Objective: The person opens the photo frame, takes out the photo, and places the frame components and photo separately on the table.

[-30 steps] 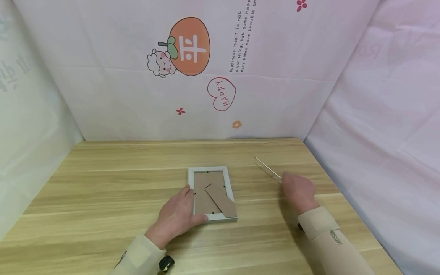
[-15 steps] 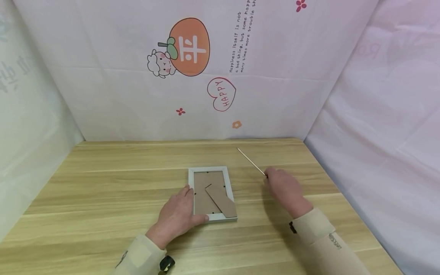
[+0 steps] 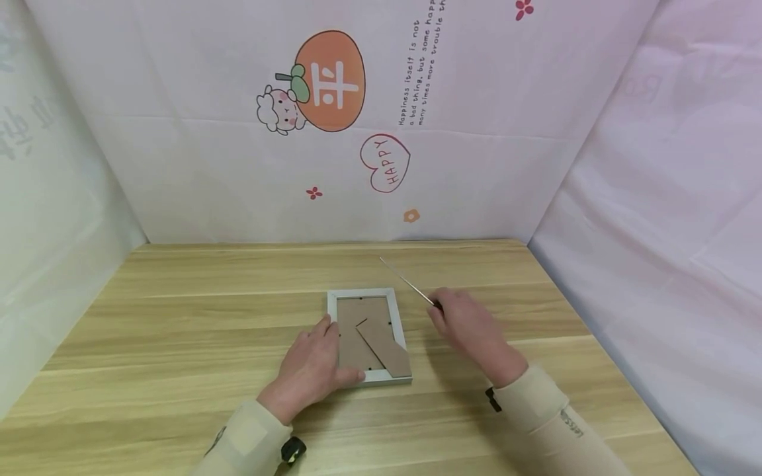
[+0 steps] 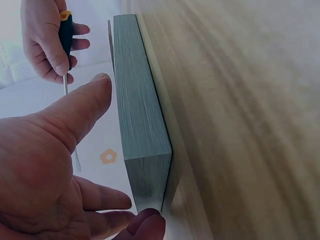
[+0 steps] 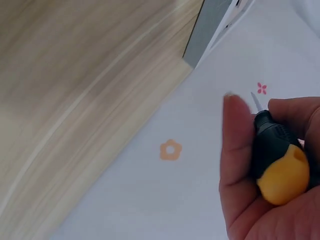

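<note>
A picture frame [image 3: 360,292] lies back side up on the table, with a light grey rim and a brown backing board [image 3: 357,347]. A slanting brown stand leg [image 3: 388,354] and small black tabs show on the board. My left hand [image 3: 309,367] holds the frame's near left corner, thumb on the near rail and fingers along the left side. My right hand [image 3: 473,330] grips a screwdriver by its black and yellow handle [image 5: 280,165], right of the frame. Its thin metal shaft [image 3: 407,283] points up and left, above the table beyond the frame, apart from it.
The wood-grain table [image 3: 208,317] meets a white printed cloth backdrop [image 3: 238,192] at its far edge. White cloth walls stand on the left and right [image 3: 667,231].
My right hand has moved left toward the frame with the screwdriver, whose tip has swung left past the frame's far right corner. The left hand and the frame stay in place.
</note>
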A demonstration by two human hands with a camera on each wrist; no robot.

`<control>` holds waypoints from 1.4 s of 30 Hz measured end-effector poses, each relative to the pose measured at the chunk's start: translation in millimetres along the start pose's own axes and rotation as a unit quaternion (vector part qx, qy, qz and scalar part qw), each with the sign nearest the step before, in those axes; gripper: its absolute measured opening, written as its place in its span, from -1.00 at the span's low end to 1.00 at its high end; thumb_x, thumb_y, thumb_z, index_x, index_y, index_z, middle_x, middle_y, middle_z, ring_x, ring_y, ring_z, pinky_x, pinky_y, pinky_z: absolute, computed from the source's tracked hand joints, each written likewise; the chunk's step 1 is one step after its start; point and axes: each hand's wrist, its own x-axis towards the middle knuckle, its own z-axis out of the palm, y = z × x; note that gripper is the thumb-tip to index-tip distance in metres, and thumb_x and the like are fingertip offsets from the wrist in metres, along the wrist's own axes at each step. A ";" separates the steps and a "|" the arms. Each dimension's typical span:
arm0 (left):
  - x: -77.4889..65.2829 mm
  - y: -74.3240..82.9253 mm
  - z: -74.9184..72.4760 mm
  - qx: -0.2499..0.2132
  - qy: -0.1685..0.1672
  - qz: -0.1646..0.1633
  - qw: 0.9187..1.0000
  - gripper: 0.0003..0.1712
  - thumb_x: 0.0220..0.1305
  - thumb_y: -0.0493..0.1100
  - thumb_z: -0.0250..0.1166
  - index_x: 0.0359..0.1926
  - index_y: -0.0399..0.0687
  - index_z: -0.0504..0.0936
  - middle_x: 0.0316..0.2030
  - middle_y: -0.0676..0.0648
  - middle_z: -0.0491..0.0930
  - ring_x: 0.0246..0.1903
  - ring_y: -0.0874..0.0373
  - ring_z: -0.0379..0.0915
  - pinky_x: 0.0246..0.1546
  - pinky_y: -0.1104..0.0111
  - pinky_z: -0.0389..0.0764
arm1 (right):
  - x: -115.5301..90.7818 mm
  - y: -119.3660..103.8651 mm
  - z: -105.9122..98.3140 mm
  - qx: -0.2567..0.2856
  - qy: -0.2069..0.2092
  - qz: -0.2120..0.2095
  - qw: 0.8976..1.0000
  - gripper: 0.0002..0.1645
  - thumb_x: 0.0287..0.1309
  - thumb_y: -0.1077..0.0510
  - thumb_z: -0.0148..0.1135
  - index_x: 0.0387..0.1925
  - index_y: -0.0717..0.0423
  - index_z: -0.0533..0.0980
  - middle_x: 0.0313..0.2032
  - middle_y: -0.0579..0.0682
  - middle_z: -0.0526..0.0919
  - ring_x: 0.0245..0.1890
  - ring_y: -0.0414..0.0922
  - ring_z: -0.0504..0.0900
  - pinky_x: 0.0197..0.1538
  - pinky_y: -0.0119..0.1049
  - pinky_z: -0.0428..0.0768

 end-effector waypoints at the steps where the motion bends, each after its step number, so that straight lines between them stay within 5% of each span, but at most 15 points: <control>1: 0.6 0.3 -0.2 -0.001 -0.001 0.001 1.000 0.17 -0.07 0.35 0.42 0.33 -0.43 0.31 0.42 -0.38 0.14 0.27 -0.33 0.21 0.26 -0.04 0.33 | -0.5 -2.0 0.3 0.001 0.004 -0.006 1.000 -0.72 0.35 0.02 0.06 -0.09 0.10 0.55 -0.32 -0.03 0.57 -0.24 -0.04 0.50 -0.20 -0.05 0.54; 9: 3.3 2.0 -0.7 -0.006 -0.012 -0.007 1.000 0.17 -0.09 0.35 0.43 0.31 -0.43 0.32 0.43 -0.37 0.12 0.29 -0.33 0.19 0.28 -0.04 0.30 | -3.8 -13.2 1.9 0.026 0.006 -0.036 0.999 -0.73 0.34 -0.03 0.11 -0.09 0.02 0.56 -0.23 -0.07 0.59 -0.18 -0.08 0.51 -0.16 -0.08 0.55; 15: 5.3 1.9 0.5 -0.006 -0.015 -0.009 1.000 0.19 -0.12 0.34 0.46 0.32 -0.44 0.32 0.43 -0.37 0.12 0.28 -0.34 0.20 0.27 -0.04 0.31 | -4.1 -16.8 2.4 0.031 -0.012 -0.039 0.999 -0.79 0.34 -0.08 0.09 -0.17 -0.13 0.57 -0.40 -0.27 0.58 -0.46 -0.29 0.47 -0.35 -0.24 0.52; 19: 6.4 2.4 0.8 0.002 -0.018 -0.001 1.000 0.21 -0.14 0.34 0.47 0.33 -0.44 0.30 0.44 -0.38 0.11 0.28 -0.32 0.20 0.27 -0.03 0.31 | -6.9 -14.7 3.5 0.017 -0.006 -0.066 0.998 -0.81 0.32 -0.07 0.13 -0.17 -0.15 0.61 -0.35 -0.32 0.62 -0.45 -0.37 0.49 -0.33 -0.27 0.55; 25: 7.6 2.8 2.0 0.011 -0.024 -0.004 1.000 0.23 -0.12 0.38 0.44 0.33 -0.44 0.28 0.44 -0.38 0.09 0.29 -0.32 0.19 0.27 -0.02 0.32 | -11.3 -9.2 3.9 0.014 -0.021 -0.072 0.997 -0.87 0.28 -0.07 0.19 -0.20 -0.27 0.62 -0.46 -0.39 0.54 -0.53 -0.36 0.43 -0.46 -0.33 0.47; 34: 8.6 3.3 -0.1 0.023 -0.030 -0.003 0.999 0.20 -0.11 0.38 0.43 0.31 -0.45 0.31 0.43 -0.40 0.12 0.24 -0.34 0.24 0.21 -0.02 0.40 | -14.5 -4.9 2.4 -0.013 -0.028 -0.052 0.998 -0.78 0.25 -0.10 0.22 -0.10 -0.32 0.65 -0.23 -0.32 0.70 -0.35 -0.34 0.58 -0.40 -0.26 0.54; 42: 10.1 4.8 -0.8 0.033 -0.039 -0.007 0.999 0.21 -0.09 0.39 0.42 0.32 -0.44 0.30 0.43 -0.39 0.10 0.24 -0.36 0.23 0.19 -0.03 0.41 | -13.9 -2.8 6.5 -0.040 -0.018 -0.057 0.997 -0.73 0.21 -0.06 0.25 -0.05 -0.31 0.66 -0.23 -0.27 0.72 -0.34 -0.25 0.62 -0.50 -0.27 0.49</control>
